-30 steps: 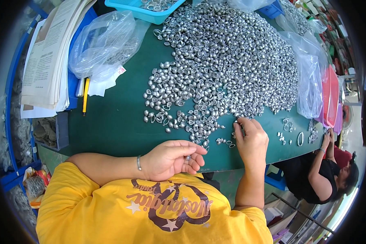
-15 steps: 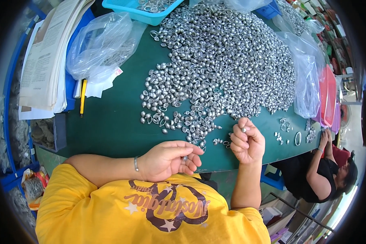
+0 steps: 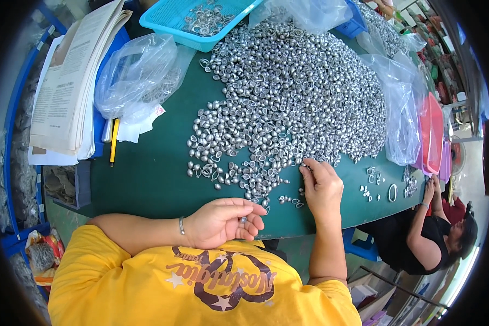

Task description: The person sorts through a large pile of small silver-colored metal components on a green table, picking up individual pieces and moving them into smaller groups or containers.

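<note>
A broad heap of small silver-grey metal pieces (image 3: 304,92), rounded caps and open rings, covers the green tabletop (image 3: 146,174). My left hand (image 3: 220,221) rests palm up by the near edge, its fingers curled loosely round a small domed metal piece (image 3: 243,220). Over the heap's near fringe, my right hand (image 3: 325,190) points its bent thumb and index finger down among the pieces. Whatever lies between those fingertips is too small to make out. A few loose pieces (image 3: 290,201) sit between my two hands.
A blue basket (image 3: 201,41) with metal rings stands at the back, beside a clear plastic bag (image 3: 136,76). Papers (image 3: 73,81) and a yellow pen (image 3: 114,142) lie left. Right are small sorted pieces (image 3: 410,187), a bangle-like ring (image 3: 393,193), a red basket (image 3: 432,133) and a seated person (image 3: 424,239).
My right hand has turned over and lowered its fingertips to the heap's edge; the small piece it held up is no longer visible. My left hand has barely shifted, and the view has tilted slightly.
</note>
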A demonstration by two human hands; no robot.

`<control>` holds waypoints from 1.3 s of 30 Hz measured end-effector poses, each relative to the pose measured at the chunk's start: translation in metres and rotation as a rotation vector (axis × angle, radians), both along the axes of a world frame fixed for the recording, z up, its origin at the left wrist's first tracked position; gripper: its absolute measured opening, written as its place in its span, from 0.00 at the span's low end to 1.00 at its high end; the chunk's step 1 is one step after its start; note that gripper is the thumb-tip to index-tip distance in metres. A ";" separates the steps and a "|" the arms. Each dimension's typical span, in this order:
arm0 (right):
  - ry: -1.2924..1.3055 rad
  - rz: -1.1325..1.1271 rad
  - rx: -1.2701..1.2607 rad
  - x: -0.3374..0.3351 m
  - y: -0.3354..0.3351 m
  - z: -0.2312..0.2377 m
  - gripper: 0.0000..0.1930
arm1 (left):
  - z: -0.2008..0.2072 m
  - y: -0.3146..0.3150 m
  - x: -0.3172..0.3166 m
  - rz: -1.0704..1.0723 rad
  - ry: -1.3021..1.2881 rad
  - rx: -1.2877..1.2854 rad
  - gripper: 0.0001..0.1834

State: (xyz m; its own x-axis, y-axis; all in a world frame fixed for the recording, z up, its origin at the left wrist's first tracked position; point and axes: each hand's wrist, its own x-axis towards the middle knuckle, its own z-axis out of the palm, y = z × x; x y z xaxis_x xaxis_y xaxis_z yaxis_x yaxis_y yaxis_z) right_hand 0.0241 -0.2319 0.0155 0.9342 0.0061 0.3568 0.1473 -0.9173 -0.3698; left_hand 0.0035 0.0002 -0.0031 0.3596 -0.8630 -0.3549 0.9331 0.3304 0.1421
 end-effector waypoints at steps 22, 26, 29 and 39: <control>0.380 -0.112 1.155 -0.008 -0.013 0.003 0.05 | 0.000 0.000 0.000 0.000 0.006 -0.008 0.15; 0.043 -0.011 0.057 0.003 0.006 -0.003 0.06 | 0.000 0.000 0.000 0.000 0.008 -0.001 0.15; -0.020 0.030 -0.005 0.004 0.007 -0.007 0.06 | 0.000 0.000 0.000 -0.001 0.015 0.009 0.15; 0.010 0.288 0.776 -0.007 -0.005 -0.003 0.04 | 0.003 -0.001 0.000 -0.006 0.014 0.047 0.14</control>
State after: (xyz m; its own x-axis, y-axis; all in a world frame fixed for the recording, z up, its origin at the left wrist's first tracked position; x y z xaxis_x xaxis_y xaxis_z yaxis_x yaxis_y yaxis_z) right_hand 0.0173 -0.2373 0.0121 0.9369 0.0009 0.3497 0.3306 -0.3278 -0.8850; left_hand 0.0039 -0.0010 0.0003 0.3496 -0.8472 -0.4001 0.9369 0.3183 0.1446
